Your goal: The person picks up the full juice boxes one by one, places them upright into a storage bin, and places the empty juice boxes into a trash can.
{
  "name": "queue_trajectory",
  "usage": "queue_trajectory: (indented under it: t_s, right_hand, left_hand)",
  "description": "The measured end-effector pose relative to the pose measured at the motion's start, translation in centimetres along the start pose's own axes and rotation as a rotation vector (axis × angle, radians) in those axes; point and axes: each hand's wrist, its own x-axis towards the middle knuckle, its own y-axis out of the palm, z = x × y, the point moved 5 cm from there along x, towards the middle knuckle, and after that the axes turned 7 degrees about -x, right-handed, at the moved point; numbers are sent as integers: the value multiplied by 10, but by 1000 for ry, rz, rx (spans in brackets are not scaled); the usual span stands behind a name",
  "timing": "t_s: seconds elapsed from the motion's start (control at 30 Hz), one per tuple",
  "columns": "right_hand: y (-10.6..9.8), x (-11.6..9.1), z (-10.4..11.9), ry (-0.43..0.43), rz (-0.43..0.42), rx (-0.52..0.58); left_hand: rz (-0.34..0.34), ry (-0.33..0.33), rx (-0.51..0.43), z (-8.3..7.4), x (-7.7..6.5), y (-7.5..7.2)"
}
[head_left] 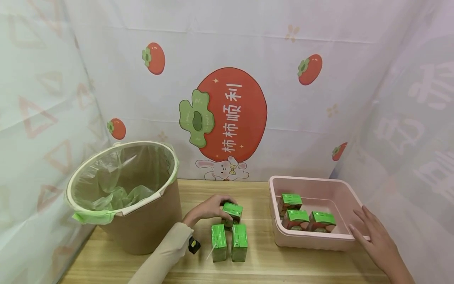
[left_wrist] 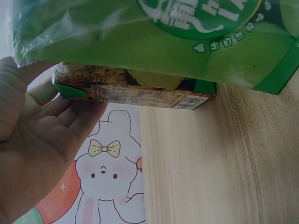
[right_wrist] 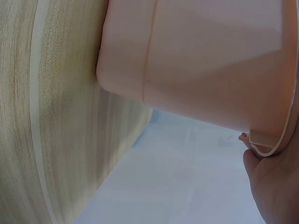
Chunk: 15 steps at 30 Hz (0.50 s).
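Left hand [head_left: 209,211] grips a carton [head_left: 232,213], half hiding it.

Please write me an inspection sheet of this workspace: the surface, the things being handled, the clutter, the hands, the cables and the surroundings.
Surface: light wooden table, bare grain showing.
Things in work: three small green drink cartons on the table; the rear carton is under the left hand, two front cartons stand side by side. Three more cartons lie in the pink plastic rectangular tub.
Clutter: brown round bin lined with a clear green plastic bag, at the table's left.
Hands: left hand grips the rear carton; right hand rests with straight fingers on the tub's right rim.
Cables: nothing seen.
Surroundings: white cloth backdrop printed with red persimmons and a rabbit.
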Motion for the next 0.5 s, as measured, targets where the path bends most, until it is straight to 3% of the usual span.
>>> queue_trajectory:
  t_s: [0.27,0.5]
  right_hand:
    - [-1,2,1,10,6,-1]
    - [-1,0,0,18,8,5]
  left_hand:
    - [-56,-3,61,-6,0,-2]
    - [-87,-15,57,-14,3,-4]
